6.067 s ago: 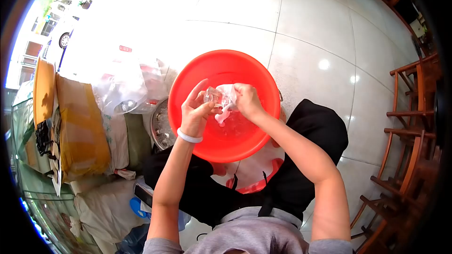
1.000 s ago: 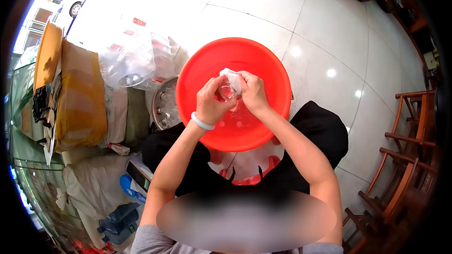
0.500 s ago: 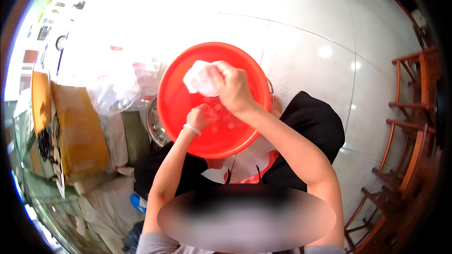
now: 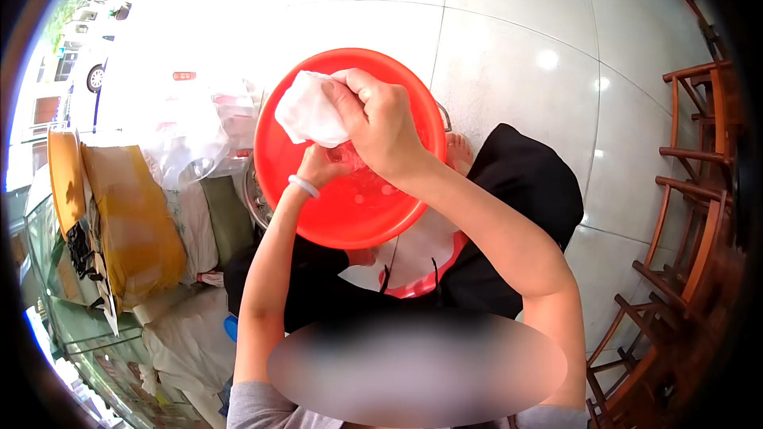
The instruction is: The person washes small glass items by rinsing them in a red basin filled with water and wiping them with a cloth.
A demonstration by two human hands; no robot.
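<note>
A wide red basin (image 4: 358,226) with water in it stands between my knees. My right hand (image 4: 385,123) is closed on a bunched white cloth (image 4: 306,115), raised over the far left part of the basin. Just below the cloth is my left hand (image 4: 324,164), over the basin, a pale bracelet (image 4: 304,186) at its wrist. The left thumb is stretched out to the right, apart from the other fingers, which are partly hidden near the cloth's lower edge. Whether they touch it is unclear.
Left of the basin lie clear plastic bags (image 4: 191,143), a yellow wrapped package (image 4: 135,226) and a glass case (image 4: 87,349). A metal bowl (image 4: 258,199) shows partly behind the basin. Wooden stools (image 4: 691,155) line the right side of the tiled floor (image 4: 517,71).
The cloth in my right hand has moved left and slightly up and hangs more spread out. My left hand has risen out of the basin's middle towards the cloth, its thumb now apart.
</note>
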